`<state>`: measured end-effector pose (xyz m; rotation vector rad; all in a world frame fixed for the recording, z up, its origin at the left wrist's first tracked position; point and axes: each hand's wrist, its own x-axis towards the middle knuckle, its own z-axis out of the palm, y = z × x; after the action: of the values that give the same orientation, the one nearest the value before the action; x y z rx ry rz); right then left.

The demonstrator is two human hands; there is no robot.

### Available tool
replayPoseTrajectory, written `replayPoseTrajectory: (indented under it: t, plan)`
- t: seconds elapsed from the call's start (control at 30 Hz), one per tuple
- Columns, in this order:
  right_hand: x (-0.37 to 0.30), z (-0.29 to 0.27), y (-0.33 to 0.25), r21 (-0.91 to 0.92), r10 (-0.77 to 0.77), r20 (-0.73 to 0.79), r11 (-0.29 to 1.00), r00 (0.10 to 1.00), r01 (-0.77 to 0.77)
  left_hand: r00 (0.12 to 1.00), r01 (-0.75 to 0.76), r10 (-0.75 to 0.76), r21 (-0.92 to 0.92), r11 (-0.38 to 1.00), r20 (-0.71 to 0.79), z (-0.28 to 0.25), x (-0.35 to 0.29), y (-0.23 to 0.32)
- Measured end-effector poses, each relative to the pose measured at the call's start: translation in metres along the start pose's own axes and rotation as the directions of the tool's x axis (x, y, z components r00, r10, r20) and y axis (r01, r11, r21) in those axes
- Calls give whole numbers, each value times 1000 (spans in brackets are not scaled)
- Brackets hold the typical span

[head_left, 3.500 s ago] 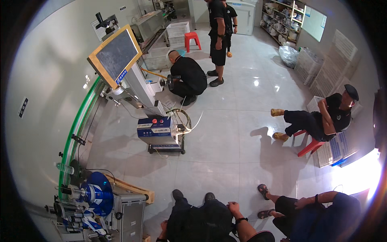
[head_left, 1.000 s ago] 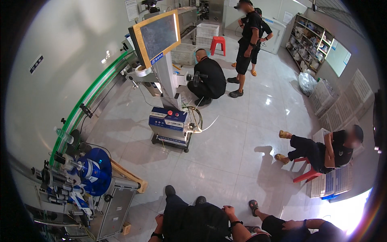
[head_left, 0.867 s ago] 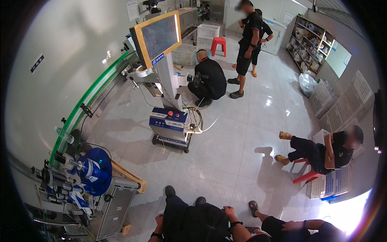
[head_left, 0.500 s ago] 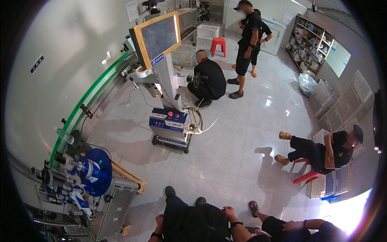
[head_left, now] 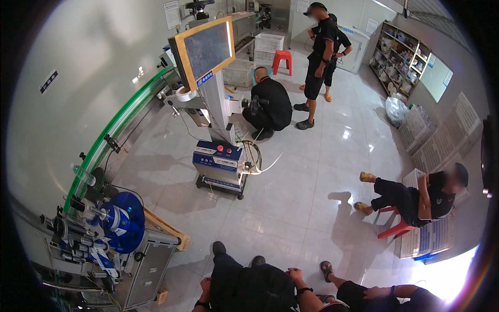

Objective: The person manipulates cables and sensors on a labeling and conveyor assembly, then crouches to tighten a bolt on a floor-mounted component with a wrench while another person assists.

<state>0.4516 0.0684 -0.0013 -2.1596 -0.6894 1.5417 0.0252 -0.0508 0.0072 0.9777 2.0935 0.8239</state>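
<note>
Low in the view, dark cloth (head_left: pixel 252 291) covers my lap, with my two dark shoes showing beyond it. At its left edge is my left hand (head_left: pixel 206 285), small and partly hidden, its fingers curled in against the cloth. My right hand (head_left: pixel 295 274) is at the right edge, fingers closed together, with a dark band on the wrist. Whether either hand grips the cloth or something small cannot be made out. Well ahead of both hands stands a wheeled machine (head_left: pixel 221 162) with a blue and white control box, a red button and a yellow-framed screen (head_left: pixel 207 49).
A labelling machine with a blue disc (head_left: pixel 127 221) and a green-railed conveyor (head_left: pixel 112 117) line the left. One person (head_left: pixel 273 104) crouches behind the wheeled machine; two stand farther back. Another sits on a red stool (head_left: pixel 397 229) at right, beside crates (head_left: pixel 416 130). Someone's legs (head_left: pixel 358 294) are close on my right.
The view has shifted very slightly. My hands and the people around stay in practically the same places.
</note>
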Motion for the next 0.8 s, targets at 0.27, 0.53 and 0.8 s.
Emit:
replayPoseTrajectory:
  t: [0.27, 0.53, 0.8]
  plan:
    - [12, 4, 9, 15, 17, -3, 1000, 1000, -17, 979, -180, 176, -26, 983, -99, 6, 4, -7]
    - [27, 1, 26, 66, 10, -12, 998, 1000, -9, 999, -32, 29, -81, 996, -43, 7, 7, -3]
    - [14, 2, 13, 64, 6, -7, 998, 1000, -5, 997, 70, -73, -142, 987, -13, 3, 4, 5]
